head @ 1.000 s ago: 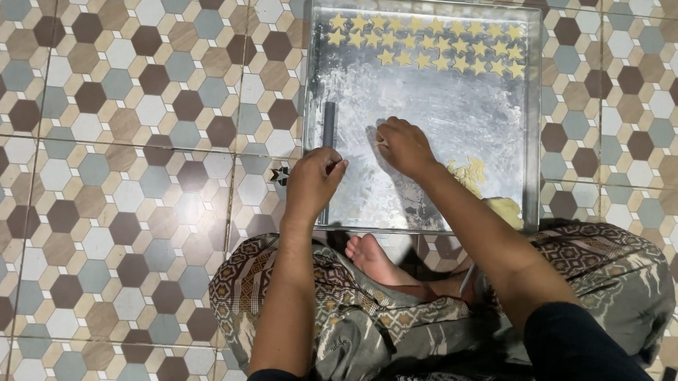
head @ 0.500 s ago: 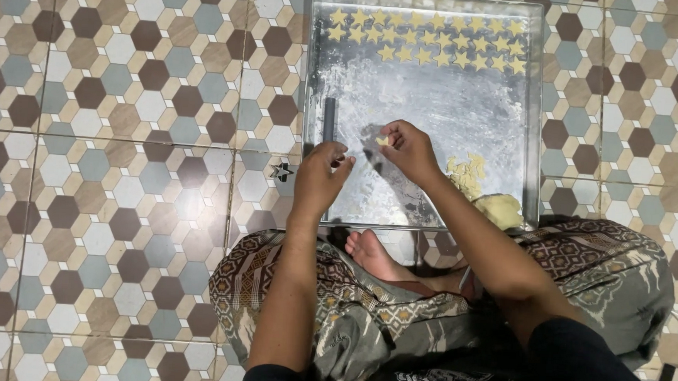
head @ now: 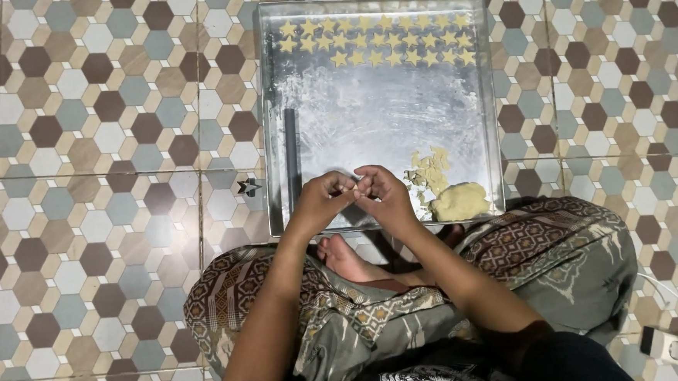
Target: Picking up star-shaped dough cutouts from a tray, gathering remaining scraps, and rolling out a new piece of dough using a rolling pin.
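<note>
Two hands meet over the near edge of the tray (head: 492,106): the left hand (head: 321,201) and right hand (head: 385,197) bring their fingertips together and pinch one small pale dough bit (head: 348,188) between them, lifted clear of the metal, likely so it can be handled without sticking. Flat star cutouts (head: 377,44) sit in tidy rows along the far rim, well apart from the ragged scraps (head: 429,170) and the soft, matte lump (head: 460,201) at the near right corner, while a dark, smooth rod (head: 290,157) lies along the left wall on the floured, dull silver surface.
</note>
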